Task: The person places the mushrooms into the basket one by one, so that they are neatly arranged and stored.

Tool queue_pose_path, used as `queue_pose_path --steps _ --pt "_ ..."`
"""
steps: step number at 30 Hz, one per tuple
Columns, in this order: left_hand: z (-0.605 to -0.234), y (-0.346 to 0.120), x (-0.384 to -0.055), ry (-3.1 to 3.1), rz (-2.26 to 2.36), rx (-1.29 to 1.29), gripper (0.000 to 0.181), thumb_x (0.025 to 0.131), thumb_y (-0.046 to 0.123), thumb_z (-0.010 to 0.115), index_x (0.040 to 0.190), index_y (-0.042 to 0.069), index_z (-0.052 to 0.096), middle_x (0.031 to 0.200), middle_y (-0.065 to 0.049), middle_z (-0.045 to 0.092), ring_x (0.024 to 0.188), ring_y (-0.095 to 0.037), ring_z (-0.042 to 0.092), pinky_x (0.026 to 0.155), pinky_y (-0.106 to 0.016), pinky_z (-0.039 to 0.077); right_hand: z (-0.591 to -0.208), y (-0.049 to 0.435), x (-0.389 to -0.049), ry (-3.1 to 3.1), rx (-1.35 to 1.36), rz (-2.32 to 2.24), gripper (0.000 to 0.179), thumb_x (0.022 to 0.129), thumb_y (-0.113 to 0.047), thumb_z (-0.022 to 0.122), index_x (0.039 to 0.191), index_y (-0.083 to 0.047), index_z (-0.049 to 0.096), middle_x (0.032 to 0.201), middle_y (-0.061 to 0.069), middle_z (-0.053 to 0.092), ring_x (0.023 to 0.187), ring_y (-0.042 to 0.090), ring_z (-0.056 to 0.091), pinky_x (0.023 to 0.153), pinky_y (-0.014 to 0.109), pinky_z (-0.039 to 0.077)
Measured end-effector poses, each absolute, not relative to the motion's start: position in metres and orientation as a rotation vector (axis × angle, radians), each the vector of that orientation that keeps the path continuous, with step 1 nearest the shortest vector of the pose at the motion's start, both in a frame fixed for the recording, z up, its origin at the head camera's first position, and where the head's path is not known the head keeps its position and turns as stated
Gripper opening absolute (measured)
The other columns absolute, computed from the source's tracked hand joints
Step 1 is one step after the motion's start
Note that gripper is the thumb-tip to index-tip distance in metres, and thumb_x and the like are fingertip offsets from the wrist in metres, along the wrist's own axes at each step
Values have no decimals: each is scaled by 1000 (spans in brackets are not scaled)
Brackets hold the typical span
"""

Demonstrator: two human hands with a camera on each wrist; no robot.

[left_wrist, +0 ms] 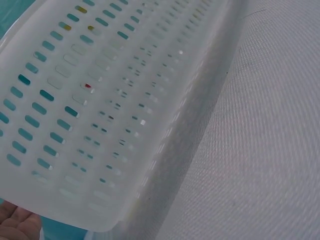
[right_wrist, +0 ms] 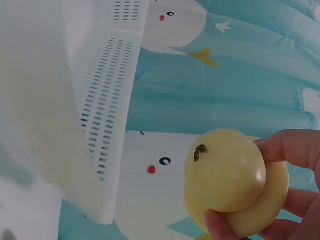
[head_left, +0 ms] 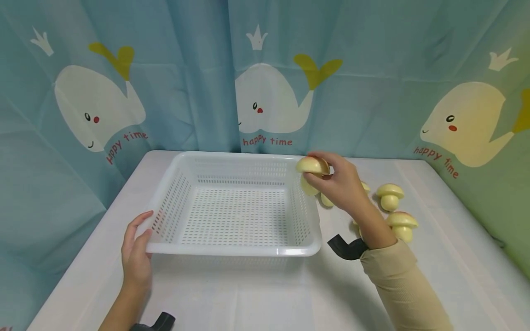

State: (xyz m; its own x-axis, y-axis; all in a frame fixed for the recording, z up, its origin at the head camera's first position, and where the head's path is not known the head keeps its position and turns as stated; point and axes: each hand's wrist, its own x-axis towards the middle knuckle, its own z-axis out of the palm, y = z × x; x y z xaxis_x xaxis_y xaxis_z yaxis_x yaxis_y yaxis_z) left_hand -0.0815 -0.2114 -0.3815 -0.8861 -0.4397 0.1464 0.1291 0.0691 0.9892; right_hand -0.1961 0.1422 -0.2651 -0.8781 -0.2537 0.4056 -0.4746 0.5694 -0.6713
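Note:
A white plastic basket [head_left: 236, 249] with slotted walls stands on the table, nothing inside it. At its left end my left hand [head_left: 136, 253] grips the rim, thumb near the front corner; the left wrist view shows only some fingers [left_wrist: 19, 225] beside the basket wall. My right hand [head_left: 341, 181] pinches a toy mushroom [head_left: 311, 165] by its cap, just over the basket's right rim. In the right wrist view the mushroom's pale rounded stem [right_wrist: 225, 170] faces the camera, with a dark mark on it.
Several more toy mushrooms lie right of the basket, among them one toward the back [head_left: 389, 196] and one nearer [head_left: 402, 225]; others are partly hidden by my right hand and arm. A blue curtain [head_left: 186, 92] with printed whales hangs behind the white table [head_left: 256, 294].

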Motion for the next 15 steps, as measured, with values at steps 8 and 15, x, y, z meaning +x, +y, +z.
queue_pose_path --steps 8,15 --pt "-382 -211 -82 -1921 -1880 296 38 96 14 27 130 12 42 135 0 35 117 -17 40 82 -16 40 -262 130 -206 -2535 647 1165 40 78 -10 69 116 -3 60 111 12 58 87 23 50 66 35 40" --pt "-382 -212 -81 -1952 -1861 299 38 96 14 26 131 13 41 136 1 34 118 -16 39 83 -16 39 -261 115 -214 -2559 657 1192 41 78 -12 69 117 -4 59 112 11 58 92 24 49 72 37 40"
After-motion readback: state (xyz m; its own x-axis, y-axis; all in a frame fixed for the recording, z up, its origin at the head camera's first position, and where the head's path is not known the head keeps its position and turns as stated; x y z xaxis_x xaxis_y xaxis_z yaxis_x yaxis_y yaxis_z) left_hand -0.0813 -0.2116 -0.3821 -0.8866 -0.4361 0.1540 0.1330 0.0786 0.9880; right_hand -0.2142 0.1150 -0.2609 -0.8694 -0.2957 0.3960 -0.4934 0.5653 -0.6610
